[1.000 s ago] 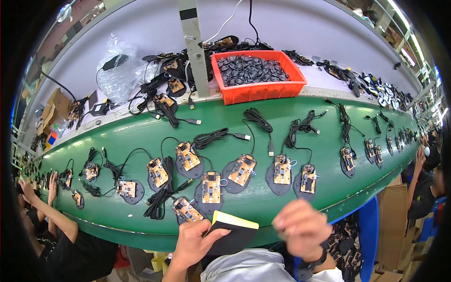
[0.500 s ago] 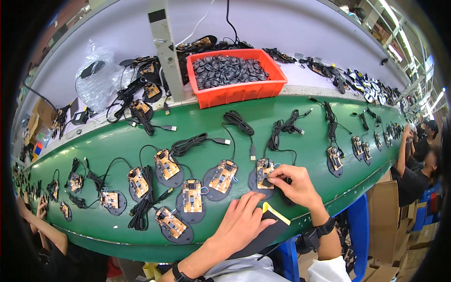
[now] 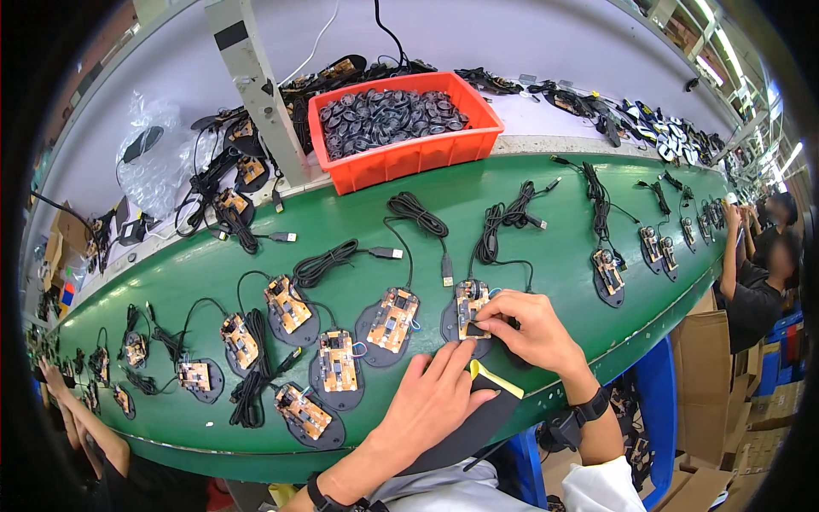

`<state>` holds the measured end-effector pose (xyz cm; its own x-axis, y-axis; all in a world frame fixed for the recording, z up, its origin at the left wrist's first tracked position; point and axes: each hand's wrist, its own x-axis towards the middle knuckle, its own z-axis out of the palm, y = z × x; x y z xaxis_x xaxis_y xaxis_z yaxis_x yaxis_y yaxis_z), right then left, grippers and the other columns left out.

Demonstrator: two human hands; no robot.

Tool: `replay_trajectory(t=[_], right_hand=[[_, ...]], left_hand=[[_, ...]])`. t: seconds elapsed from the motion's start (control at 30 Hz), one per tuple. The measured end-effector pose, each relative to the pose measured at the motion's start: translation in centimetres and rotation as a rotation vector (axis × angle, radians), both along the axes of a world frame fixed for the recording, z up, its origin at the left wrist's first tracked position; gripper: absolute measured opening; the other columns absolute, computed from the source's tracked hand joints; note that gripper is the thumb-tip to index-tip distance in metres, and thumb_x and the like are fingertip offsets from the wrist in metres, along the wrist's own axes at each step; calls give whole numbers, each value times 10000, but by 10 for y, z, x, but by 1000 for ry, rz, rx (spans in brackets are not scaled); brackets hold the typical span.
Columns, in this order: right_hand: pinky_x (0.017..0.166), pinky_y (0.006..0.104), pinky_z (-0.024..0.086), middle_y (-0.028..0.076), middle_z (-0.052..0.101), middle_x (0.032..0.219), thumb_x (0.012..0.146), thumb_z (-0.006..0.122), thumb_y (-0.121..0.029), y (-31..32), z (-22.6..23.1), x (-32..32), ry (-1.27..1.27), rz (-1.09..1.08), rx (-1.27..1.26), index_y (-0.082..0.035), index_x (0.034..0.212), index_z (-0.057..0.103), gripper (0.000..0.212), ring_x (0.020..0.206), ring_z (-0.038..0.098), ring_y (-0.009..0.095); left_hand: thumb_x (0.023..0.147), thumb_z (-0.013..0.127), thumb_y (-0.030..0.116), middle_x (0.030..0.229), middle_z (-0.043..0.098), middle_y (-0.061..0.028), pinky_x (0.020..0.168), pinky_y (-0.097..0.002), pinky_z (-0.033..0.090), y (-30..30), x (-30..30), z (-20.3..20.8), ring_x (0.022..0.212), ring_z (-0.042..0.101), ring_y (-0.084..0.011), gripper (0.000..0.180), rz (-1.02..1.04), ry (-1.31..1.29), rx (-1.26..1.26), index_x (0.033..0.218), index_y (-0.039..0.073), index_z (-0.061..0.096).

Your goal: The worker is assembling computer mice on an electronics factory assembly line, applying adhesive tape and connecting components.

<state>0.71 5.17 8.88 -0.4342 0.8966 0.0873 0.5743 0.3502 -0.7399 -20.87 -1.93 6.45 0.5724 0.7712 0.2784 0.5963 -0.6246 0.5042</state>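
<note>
My right hand point(image 3: 537, 334) is closed in a pinch over the lower part of a computer mouse circuit board point(image 3: 471, 300) on its black base. A small dark piece point(image 3: 474, 328) shows at its fingertips; its kind is unclear. My left hand point(image 3: 435, 394) lies at the near edge of the bench, fingertips by that base. Its thumb rests across a black sheet point(image 3: 493, 411) with a curled yellow edge point(image 3: 495, 378), held under the hand. To the left sits another mouse base with its board point(image 3: 395, 322).
Several mouse boards with coiled USB cables point(image 3: 418, 213) lie along the green bench point(image 3: 546, 247). An orange bin point(image 3: 418, 154) of small dark parts stands at the back. A metal post point(image 3: 260, 94) rises beside it. A blue bin point(image 3: 661, 418) is at lower right. Co-workers flank both sides.
The view has shifted slightly, moving the bench items left in the picture. My right hand still pinches at the same board; my left hand keeps its place by the base.
</note>
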Motion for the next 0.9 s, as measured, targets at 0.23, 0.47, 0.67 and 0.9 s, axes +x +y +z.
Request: replay_trajectory(t=[0.23,0.47,0.67,0.9], right_hand=[[684,386,557,141,713,951,866,765,-25,-7,-3,-6,-27,-65,-11,-24,1009,744,145,821,696,321],[959,474,478,160,539,1331,755,850,-72,-15,-11,-20,-248,-288,288,-64,1031,757,291,1176,460,381],[1062,508,412,178,508,1373,765,805,-29,-11,-12,-34,-206,-387,225,-62,1217,673,471,1264,428,403],[1094,490,411,167,529,1364,751,764,49,-23,-7,-28,-215,-354,208,-62,1223,671,494,1307,445,394]], left_hand=[[935,713,436,1486,551,-119,910,-407,459,10,2,-9,1192,521,-266,486,-30,53,17,833,-39,710],[931,721,438,1504,537,-114,910,-414,463,10,2,-11,1207,506,-272,488,-33,45,25,806,-34,715],[925,732,426,1510,533,-123,918,-427,467,10,-1,-11,1220,509,-286,482,-34,10,-15,790,-36,708],[919,744,409,1503,524,-171,931,-436,472,8,1,-13,1227,509,-318,463,-25,-13,-15,781,-31,710]])
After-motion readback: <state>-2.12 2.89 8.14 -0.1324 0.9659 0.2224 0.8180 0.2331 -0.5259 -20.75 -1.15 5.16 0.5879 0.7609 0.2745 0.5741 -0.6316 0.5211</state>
